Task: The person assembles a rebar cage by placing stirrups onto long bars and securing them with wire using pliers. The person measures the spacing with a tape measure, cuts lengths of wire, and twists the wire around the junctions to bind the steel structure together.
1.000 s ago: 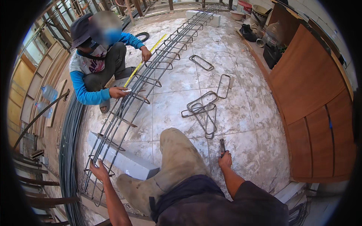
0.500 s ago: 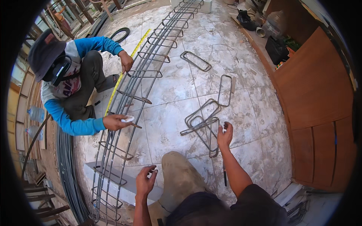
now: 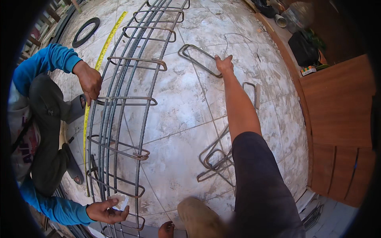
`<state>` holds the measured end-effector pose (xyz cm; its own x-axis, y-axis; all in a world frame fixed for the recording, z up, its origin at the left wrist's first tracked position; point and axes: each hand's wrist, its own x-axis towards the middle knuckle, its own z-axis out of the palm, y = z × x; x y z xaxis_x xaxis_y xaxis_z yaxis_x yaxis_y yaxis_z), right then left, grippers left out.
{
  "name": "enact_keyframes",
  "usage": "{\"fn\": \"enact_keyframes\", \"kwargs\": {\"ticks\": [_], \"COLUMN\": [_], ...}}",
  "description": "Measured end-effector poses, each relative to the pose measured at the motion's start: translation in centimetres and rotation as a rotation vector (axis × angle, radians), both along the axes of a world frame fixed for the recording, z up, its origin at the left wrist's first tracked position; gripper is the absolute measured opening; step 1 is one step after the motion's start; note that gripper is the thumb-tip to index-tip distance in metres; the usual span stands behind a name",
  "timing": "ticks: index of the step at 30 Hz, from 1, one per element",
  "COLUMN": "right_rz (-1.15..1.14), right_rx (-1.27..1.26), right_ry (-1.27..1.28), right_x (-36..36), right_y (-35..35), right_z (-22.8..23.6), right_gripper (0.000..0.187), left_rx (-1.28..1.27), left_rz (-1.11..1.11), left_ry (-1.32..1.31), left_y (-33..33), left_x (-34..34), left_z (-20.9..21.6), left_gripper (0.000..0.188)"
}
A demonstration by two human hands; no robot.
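Note:
My right hand (image 3: 225, 64) stretches far forward, thumb and fingers slightly apart, beside the near end of a rectangular rebar stirrup (image 3: 193, 59) that lies on the floor. I see no firm grip on it. Low at the bottom edge is my left hand (image 3: 166, 229), partly cut off, its fingers bent and too little shown to judge. More stirrups (image 3: 214, 160) overlap on the floor, partly covered by my right arm. Another stirrup (image 3: 250, 84) shows just past that forearm. Left of me runs a long rebar cage (image 3: 131, 99) with stirrups spaced along its bars.
A co-worker's upper hand (image 3: 89, 81) rests at the cage beside a yellow measuring tape (image 3: 104, 49); the lower hand (image 3: 108, 211) holds a small white piece. A black ring (image 3: 86, 32) lies farther off. Brown wooden panels (image 3: 337, 115) stand at right.
My right hand has reached forward from the stirrup pile to the separate stirrup. My left hand now sits lower in view. The view has shifted, bringing the cage and co-worker closer.

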<state>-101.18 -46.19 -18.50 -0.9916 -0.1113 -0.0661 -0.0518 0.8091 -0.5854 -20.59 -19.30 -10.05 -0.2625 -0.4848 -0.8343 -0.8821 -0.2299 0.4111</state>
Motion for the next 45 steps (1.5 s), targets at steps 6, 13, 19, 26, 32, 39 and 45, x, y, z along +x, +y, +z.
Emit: {"fn": "enact_keyframes", "kwargs": {"ticks": [6, 13, 19, 26, 32, 39, 45], "right_rz": [-0.028, 0.238, 0.374, 0.028, 0.003, 0.007, 0.357], "right_rx": [0.033, 0.081, 0.140, -0.453, -1.171, -1.160, -1.060], "right_ry": [-0.259, 0.008, -0.040, 0.080, -0.101, -0.551, -0.804], "right_x": [-0.2, -1.2, -2.9, 3.5, 17.3, 30.8, 43.2], "right_y": [-4.6, -1.5, -2.8, -0.9, 10.0, 32.0, 43.5], "right_z": [1.7, 0.8, -3.3, 1.2, 14.2, 27.6, 37.4], "right_gripper": [0.041, 0.053, 0.062, 0.040, 0.045, 0.024, 0.021], "left_rx": [-0.064, -0.123, -0.143, -0.193, -0.223, -0.956, -1.239], "left_rz": [0.090, 0.089, 0.082, 0.120, 0.224, -0.004, -0.286], "left_ry": [-0.002, 0.038, -0.036, -0.021, 0.048, 0.507, 0.593], "left_y": [1.2, 2.3, 1.7, 1.6, 3.0, -0.9, 3.9], "left_x": [0.8, 1.5, 2.1, 1.8, -0.3, -10.7, -18.0], "left_z": [4.7, 6.0, 5.7, 10.2, 12.7, 23.0, 35.4], "left_gripper": [0.038, 0.039, 0.034, 0.032, 0.026, 0.042, 0.060]}}
